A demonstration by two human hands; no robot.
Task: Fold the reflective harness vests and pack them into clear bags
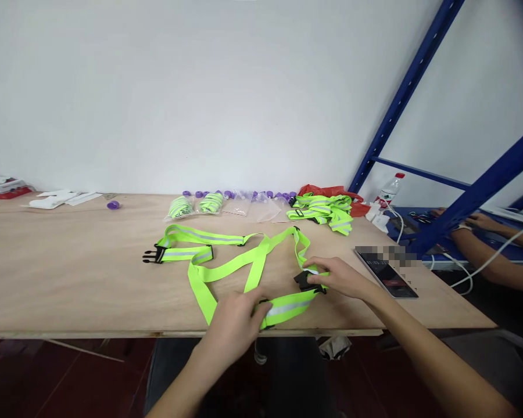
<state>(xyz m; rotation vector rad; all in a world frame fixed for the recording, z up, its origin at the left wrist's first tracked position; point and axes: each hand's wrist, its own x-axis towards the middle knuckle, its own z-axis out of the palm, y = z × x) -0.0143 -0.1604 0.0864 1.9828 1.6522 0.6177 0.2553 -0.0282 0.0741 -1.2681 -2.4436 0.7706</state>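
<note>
A neon-yellow reflective harness (226, 270) with grey stripes lies spread on the table, its straps crossing near the middle. My left hand (237, 316) pinches the front strap by its slider at the near table edge. In my right hand (337, 276) is the black female buckle (304, 281) at the harness's right end, with fingers closed on it and the webbing beside it. The black male buckle (154, 253), with its prongs pointing left, rests apart from both hands at the far left end.
Two bagged harnesses (210, 203), clear bags (261, 208) and purple round pieces lie along the wall. Behind my right hand is a pile of loose harnesses (325, 210). A phone (386, 273) lies at right, near a blue metal frame (475, 186). Another person's arms (501, 255) reach in beyond it.
</note>
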